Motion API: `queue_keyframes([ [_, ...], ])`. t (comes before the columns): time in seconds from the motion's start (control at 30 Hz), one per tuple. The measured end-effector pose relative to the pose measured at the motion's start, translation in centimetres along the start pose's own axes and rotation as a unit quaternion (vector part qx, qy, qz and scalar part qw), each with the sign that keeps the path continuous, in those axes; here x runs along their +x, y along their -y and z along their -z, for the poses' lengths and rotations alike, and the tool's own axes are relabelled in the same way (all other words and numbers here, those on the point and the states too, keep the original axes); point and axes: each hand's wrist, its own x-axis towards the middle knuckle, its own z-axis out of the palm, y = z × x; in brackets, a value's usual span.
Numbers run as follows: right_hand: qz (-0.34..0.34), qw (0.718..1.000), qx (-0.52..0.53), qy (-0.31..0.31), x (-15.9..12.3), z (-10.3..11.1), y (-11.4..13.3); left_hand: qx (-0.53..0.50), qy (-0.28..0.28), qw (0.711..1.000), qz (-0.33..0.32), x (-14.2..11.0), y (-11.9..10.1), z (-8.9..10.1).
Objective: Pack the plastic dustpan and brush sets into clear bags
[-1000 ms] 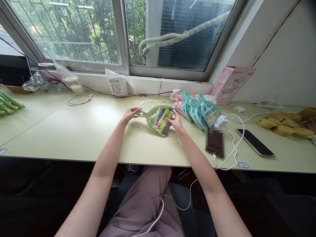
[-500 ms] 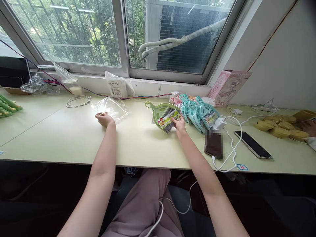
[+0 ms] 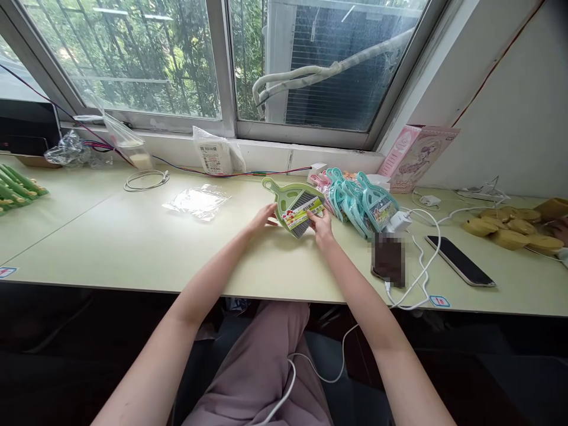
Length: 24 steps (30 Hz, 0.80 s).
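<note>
A green dustpan (image 3: 284, 194) with a grey-bristled brush (image 3: 298, 228) nested in it is held tilted above the desk, its looped handle to the upper left. A printed yellow-green label lies across the brush. My right hand (image 3: 323, 227) grips the right side of the set, thumb over the label. At the opposite edge is my left hand (image 3: 265, 218), its fingers apart and reaching to the pan's rim; their tips are partly hidden, so contact is unclear. A crumpled clear plastic bag (image 3: 197, 202) lies on the desk to the left.
Teal dustpan sets (image 3: 355, 201) and pink ones (image 3: 323, 179) are piled at the right, beside a phone (image 3: 385, 260) on a white cable. Another phone (image 3: 461, 260) and yellow foam-like pieces (image 3: 510, 228) lie farther right. A coiled cable (image 3: 146, 180) sits at the left.
The clear bag came off the dustpan set and was dropped on the left by my left hand, which then returned to the pan's left edge. My right hand kept hold of the set.
</note>
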Motion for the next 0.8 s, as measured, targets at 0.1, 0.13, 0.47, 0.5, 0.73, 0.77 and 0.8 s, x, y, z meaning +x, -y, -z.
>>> queue_keyframes([
  [0.1,-0.018,0.999,-0.020,0.018,0.2,0.0,-0.4,-0.052,0.021,0.998,0.007,-0.4,1.0,-2.6],
  [0.13,-0.026,0.999,-0.025,0.033,0.3,0.0,-0.4,-0.061,-0.004,0.998,0.009,-0.4,1.1,-2.7],
  [0.47,0.165,0.934,-0.316,-0.012,1.3,1.4,1.3,-0.140,-0.289,0.946,-0.032,2.0,1.1,3.7],
  [0.5,0.162,0.934,-0.319,0.002,1.6,1.6,1.4,-0.148,-0.306,0.940,-0.032,2.1,1.2,4.3],
  [0.73,0.130,0.874,-0.401,0.239,0.3,0.9,0.6,-0.190,-0.370,0.908,-0.054,2.0,1.3,7.0],
  [0.77,0.145,0.853,-0.426,0.264,-0.2,0.6,0.5,-0.187,-0.374,0.907,-0.051,2.0,1.3,7.1],
  [0.8,0.162,0.834,-0.450,0.277,-0.7,0.4,0.4,-0.183,-0.376,0.907,-0.048,2.0,1.3,7.2],
])
